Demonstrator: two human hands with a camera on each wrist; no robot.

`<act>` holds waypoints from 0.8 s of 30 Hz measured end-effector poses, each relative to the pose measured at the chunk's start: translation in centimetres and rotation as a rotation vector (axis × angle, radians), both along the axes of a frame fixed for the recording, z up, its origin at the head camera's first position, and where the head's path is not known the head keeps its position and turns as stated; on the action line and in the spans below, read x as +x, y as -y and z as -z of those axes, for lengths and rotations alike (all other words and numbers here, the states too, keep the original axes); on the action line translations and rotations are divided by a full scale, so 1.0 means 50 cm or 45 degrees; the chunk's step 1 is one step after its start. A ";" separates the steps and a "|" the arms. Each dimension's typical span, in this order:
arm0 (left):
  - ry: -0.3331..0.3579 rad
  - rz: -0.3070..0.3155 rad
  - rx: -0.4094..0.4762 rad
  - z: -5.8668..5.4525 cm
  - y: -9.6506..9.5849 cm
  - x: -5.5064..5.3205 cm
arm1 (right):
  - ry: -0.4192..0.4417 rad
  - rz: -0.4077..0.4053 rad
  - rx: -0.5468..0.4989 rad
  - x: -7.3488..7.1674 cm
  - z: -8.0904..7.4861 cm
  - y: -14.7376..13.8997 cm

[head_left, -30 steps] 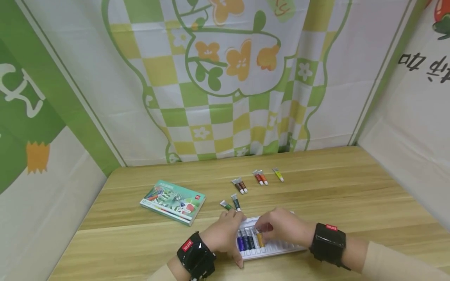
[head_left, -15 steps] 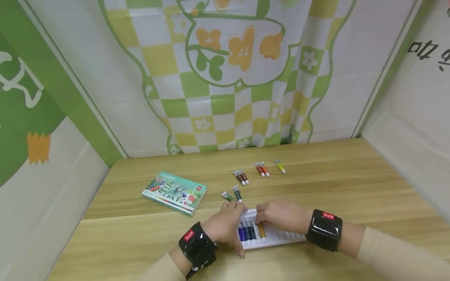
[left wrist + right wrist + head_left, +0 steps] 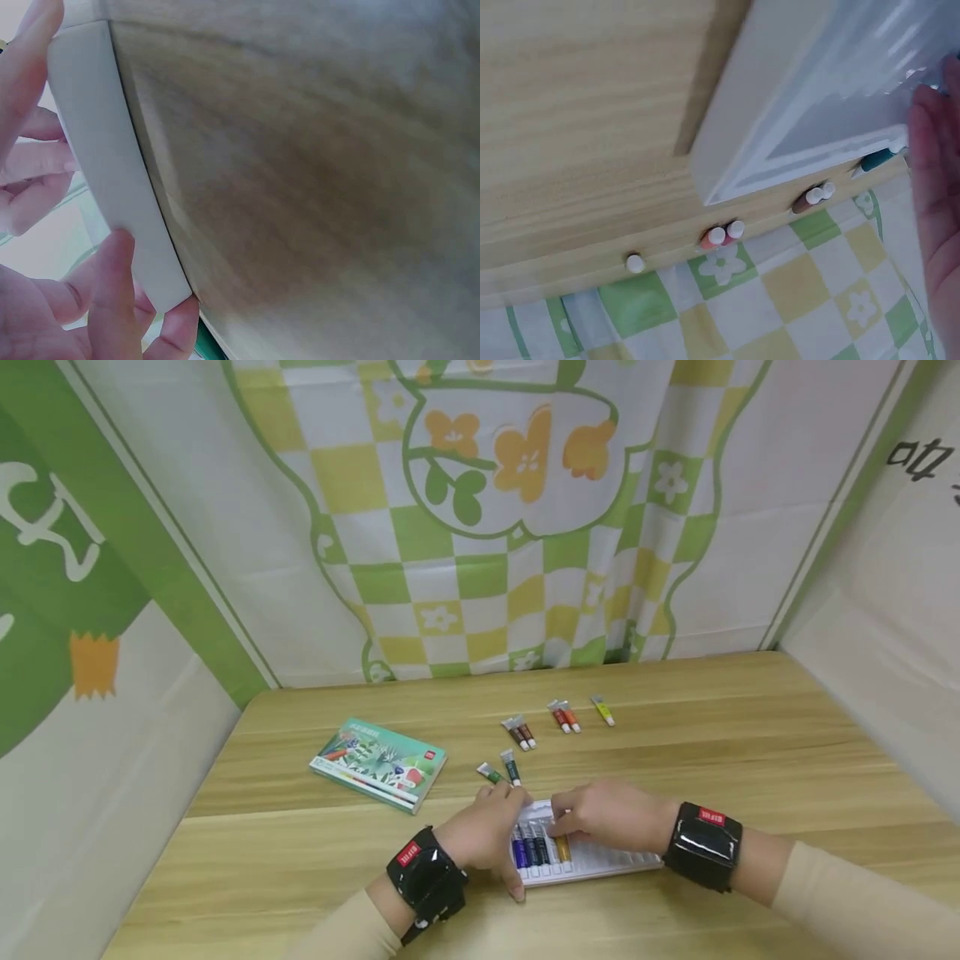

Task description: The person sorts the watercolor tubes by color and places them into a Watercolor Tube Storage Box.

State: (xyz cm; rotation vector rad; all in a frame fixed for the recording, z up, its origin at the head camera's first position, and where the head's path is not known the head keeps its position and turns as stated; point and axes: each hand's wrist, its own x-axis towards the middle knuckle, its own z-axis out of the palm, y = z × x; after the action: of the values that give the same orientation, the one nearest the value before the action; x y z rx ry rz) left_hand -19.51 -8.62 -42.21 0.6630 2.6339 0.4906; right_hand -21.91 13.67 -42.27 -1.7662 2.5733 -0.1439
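Note:
A white plastic paint tray [image 3: 615, 860] lies on the table with dark blue, violet, white and ochre paint tubes in its left slots. My left hand [image 3: 487, 831] holds the tray's left end, thumb at the near edge and fingers at the far edge. In the left wrist view, its fingers [image 3: 112, 292] grip the tray's side wall [image 3: 105, 142]. My right hand [image 3: 611, 814] reaches over the tray and pinches the upper end of the ochre tube [image 3: 562, 847]; its fingertips are partly hidden. In the right wrist view, only part of that hand [image 3: 937, 172] shows.
Two green tubes [image 3: 511, 767] lie just behind the tray. Farther back are brown tubes [image 3: 519, 732], a red and an orange tube [image 3: 564, 717], and a yellow one [image 3: 602, 710]. A green illustrated box [image 3: 378, 764] lies at left. A patterned curtain [image 3: 480, 577] hangs behind the table.
The head view has tilted and shifted slightly. The ochre tube now lies flatter in its slot, its white cap showing. My left hand stays on the tray.

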 end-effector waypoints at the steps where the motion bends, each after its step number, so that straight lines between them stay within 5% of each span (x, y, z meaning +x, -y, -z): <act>1: 0.000 0.001 -0.003 0.001 0.000 0.000 | -0.048 -0.032 0.017 0.000 0.001 0.000; 11: 0.002 0.008 -0.017 0.001 0.001 -0.004 | -0.176 -0.200 0.025 -0.022 -0.004 0.001; 24: -0.007 0.007 -0.006 0.007 0.000 -0.004 | -0.056 -0.194 -0.012 -0.025 0.007 -0.002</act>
State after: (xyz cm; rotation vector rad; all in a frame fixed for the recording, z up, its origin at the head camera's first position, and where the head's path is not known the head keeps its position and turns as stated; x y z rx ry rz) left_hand -19.70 -8.64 -42.55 0.6706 2.6366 0.4810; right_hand -23.16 13.75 -42.62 -1.9809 2.4578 -0.1156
